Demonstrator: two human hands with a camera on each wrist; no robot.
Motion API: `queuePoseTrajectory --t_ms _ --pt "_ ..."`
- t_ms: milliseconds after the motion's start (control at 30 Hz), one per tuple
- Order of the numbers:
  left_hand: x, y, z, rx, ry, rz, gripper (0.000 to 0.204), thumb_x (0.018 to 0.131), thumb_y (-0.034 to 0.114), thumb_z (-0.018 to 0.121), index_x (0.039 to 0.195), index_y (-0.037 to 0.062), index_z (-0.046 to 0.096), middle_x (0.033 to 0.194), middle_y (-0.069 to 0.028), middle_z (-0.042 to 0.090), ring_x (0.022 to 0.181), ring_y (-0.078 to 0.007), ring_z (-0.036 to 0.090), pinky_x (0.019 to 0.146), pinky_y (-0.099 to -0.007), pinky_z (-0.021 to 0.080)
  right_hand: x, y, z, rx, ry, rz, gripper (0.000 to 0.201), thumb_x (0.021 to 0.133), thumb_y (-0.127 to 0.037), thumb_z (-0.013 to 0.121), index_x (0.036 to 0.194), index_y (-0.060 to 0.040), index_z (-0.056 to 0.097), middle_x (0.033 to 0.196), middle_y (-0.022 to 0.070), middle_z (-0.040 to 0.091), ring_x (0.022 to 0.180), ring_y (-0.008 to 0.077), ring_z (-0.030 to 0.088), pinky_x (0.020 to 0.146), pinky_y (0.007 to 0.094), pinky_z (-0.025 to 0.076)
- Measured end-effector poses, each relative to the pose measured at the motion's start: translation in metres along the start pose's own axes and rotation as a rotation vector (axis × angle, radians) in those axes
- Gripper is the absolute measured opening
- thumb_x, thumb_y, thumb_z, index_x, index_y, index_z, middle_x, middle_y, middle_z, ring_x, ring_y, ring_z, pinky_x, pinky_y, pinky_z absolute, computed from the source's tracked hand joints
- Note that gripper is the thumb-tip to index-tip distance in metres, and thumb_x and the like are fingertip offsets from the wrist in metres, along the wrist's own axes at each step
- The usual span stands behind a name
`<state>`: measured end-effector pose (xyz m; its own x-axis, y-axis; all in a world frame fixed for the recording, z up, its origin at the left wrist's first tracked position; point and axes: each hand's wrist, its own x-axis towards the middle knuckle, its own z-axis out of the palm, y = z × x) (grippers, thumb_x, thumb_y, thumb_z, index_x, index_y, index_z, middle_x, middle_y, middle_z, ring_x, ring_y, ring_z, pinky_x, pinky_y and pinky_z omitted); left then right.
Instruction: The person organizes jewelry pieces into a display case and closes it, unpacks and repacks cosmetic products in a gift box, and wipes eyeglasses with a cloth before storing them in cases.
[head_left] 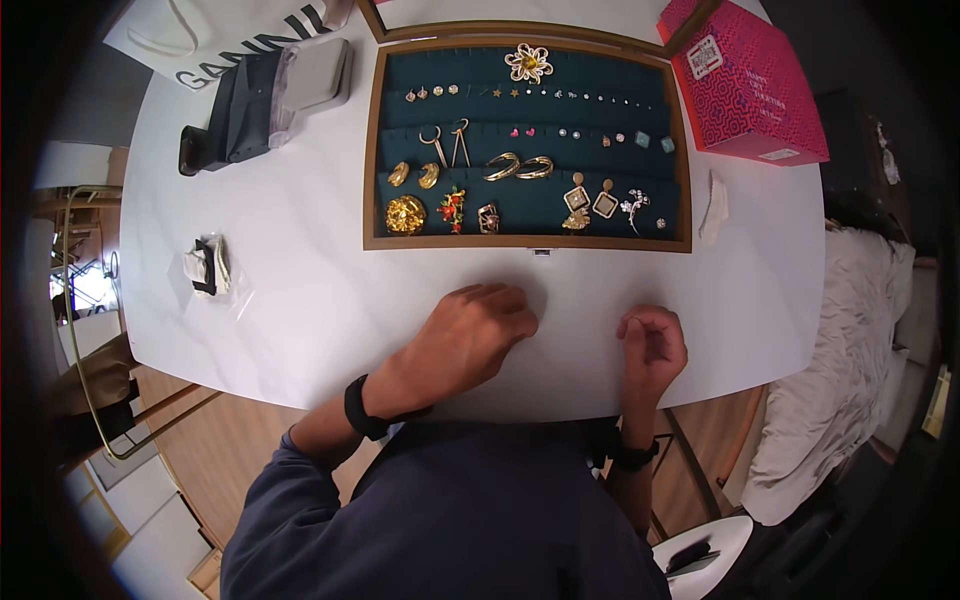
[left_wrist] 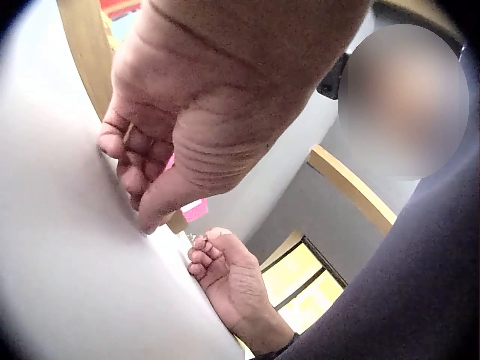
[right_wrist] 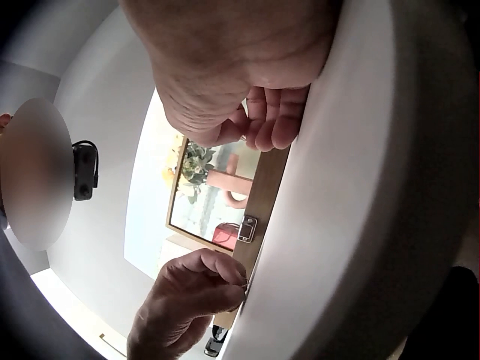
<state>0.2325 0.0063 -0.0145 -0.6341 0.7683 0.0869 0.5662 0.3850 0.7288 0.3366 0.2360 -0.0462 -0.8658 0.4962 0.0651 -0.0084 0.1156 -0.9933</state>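
Note:
A wooden jewelry case (head_left: 530,242) with a raised lid frame lies on the white table, its teal lining holding rows of earrings and brooches. Among them are a flower brooch (head_left: 528,63), gold hoop earrings (head_left: 518,167) and a gold rose-shaped piece (head_left: 405,214). Just in front of the case, my left hand (head_left: 470,330) is low over the table, thumb and index tips together; a thin glint shows there in the right wrist view. My right hand (head_left: 655,345), farther right, pinches a tiny shiny earring-like piece (left_wrist: 193,238). Its exact kind I cannot tell.
At the back right stands a pink-red patterned box (head_left: 750,110), with a small white strip (head_left: 713,205) near it. Back left are a white paper bag (head_left: 220,35), a dark case (head_left: 245,110) and a grey box (head_left: 318,75). A small clear packet (head_left: 212,268) lies left.

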Motion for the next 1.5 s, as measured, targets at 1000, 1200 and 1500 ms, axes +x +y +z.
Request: queuePoseTrajectory --t_ms 1000,1200,1500 --pt "0.168 -0.092 -0.124 0.145 -0.275 0.009 0.011 0.085 0.005 0.081 0.091 0.0001 0.073 0.084 -0.0081 0.072 0.081 -0.0195 0.069 0.075 -0.0335 0.055 0.003 0.001 -0.002 0.0 -0.039 -0.003 0.011 0.093 0.012 0.055 0.094 0.0012 0.059 0.09 0.0069 0.064 0.076 0.0098 0.058 0.07 0.0227 0.048" --pt "0.169 -0.107 -0.12 0.095 -0.23 0.043 0.011 0.082 0.005 0.08 0.091 0.0005 0.076 0.084 -0.0091 0.074 0.08 -0.02 0.071 0.076 -0.0328 0.057 0.003 0.002 -0.001 0.002 -0.032 0.009 0.012 0.093 0.012 0.055 0.094 0.0008 0.059 0.09 0.0069 0.064 0.076 0.0103 0.059 0.07 0.023 0.048" --pt "0.172 -0.119 -0.126 0.007 -0.161 0.072 0.009 0.086 0.003 0.076 0.094 0.0003 0.076 0.084 -0.0054 0.072 0.079 -0.016 0.068 0.077 -0.0293 0.056 0.003 0.002 -0.003 -0.008 -0.042 0.014 0.011 0.094 0.011 0.056 0.094 0.0005 0.059 0.091 0.0068 0.064 0.077 0.0108 0.059 0.07 0.0239 0.048"
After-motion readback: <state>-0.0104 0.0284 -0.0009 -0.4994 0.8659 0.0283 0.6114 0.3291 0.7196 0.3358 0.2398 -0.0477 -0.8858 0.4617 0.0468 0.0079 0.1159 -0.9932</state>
